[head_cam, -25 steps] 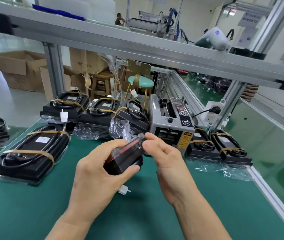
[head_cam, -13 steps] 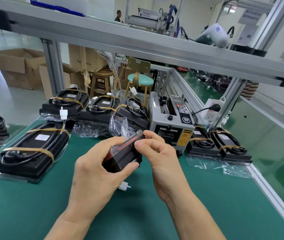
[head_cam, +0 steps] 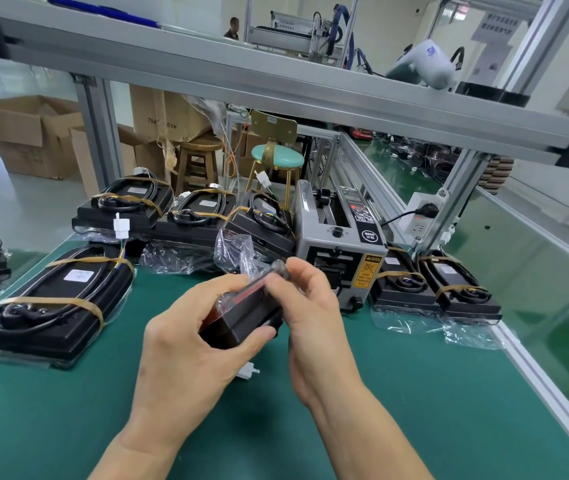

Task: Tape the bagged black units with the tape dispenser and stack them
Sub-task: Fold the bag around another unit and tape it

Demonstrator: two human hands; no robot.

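I am holding a small black rectangular unit in a clear plastic bag [head_cam: 241, 315] in the middle of the frame, lifted just above the green matted surface [head_cam: 397, 393]. My left hand [head_cam: 189, 344] is wrapping round it from below and the left, thumb pressing its near face. My right hand [head_cam: 311, 306] is pinching the loose bag flap at its upper right end, folding it down, I judge. The unit's long axis is running from lower left to upper right, pointing toward the grey boxy tape dispenser [head_cam: 338, 244], which is standing just beyond my right hand, so that hand is the nearer one for fetching tape. Whether a strip is waiting at the dispenser's mouth I cannot tell.

Taped black units with coiled cables [head_cam: 51, 306] are lying at the left, across the back and to the right of the dispenser. A white plug connector [head_cam: 248, 370] is lying under my hands. Behind are an aluminium frame rail [head_cam: 276, 84], cardboard boxes [head_cam: 26, 133] and a teal-seated stool [head_cam: 276, 161].
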